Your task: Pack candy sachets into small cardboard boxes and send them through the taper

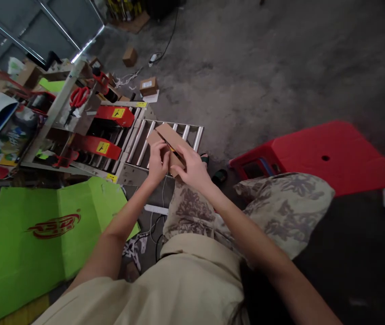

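Observation:
A small brown cardboard box (171,135) is in front of me, with a dark gap between its flaps. Something yellowish shows in the gap, too small to name. My left hand (158,163) is closed on the box's left side, its fingers curled at the gap. On the opposite side, my right hand (194,168) grips the box, fingers along the flap and thumb at the near end. Behind the box lies the roller conveyor (141,143); whether the box rests on its rollers I cannot tell.
Left of the conveyor stands a machine with red guards (102,146), with red-handled scissors (79,97) on it. A green cardboard sheet (43,230) fills the lower left. At right is a red plastic stool (335,158). Small cartons (148,85) and a cable (172,38) lie on the floor.

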Action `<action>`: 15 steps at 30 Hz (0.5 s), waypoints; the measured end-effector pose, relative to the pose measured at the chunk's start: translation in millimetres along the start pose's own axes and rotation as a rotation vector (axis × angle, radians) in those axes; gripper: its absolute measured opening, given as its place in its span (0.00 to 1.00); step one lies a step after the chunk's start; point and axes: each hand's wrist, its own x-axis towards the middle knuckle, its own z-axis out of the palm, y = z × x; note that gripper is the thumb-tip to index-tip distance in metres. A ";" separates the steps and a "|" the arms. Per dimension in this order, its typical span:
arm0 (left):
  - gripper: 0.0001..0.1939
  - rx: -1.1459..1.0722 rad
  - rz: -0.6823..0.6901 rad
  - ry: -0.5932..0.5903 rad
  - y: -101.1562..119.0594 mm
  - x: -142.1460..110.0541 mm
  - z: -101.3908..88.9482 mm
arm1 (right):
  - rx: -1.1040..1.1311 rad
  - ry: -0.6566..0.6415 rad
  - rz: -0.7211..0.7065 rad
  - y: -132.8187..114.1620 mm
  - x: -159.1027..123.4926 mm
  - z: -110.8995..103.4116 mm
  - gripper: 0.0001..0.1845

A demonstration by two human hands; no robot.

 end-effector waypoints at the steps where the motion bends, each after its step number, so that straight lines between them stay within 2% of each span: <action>1: 0.18 0.020 0.011 -0.070 1.4 -2.1 -3.4 | 0.039 0.040 0.010 1.6 2.1 -3.2 0.32; 4: 0.17 0.125 0.041 -0.254 -0.6 0.2 -11.9 | 0.071 0.121 0.019 2.2 4.9 -6.2 0.29; 7: 0.15 0.243 0.047 -0.349 -4.3 4.9 -12.5 | 0.031 0.084 0.013 -0.9 3.1 -2.2 0.28; 9: 0.14 0.250 0.028 -0.332 -5.4 4.1 -8.3 | 0.012 0.069 0.032 -2.2 1.7 -0.5 0.29; 13: 0.17 0.151 -0.050 -0.147 -4.5 -3.2 0.1 | 0.032 0.095 0.059 -1.0 3.4 -3.1 0.28; 15: 0.18 0.155 -0.038 -0.167 -2.0 -3.1 -1.0 | 0.028 0.091 0.058 0.7 4.8 -4.1 0.27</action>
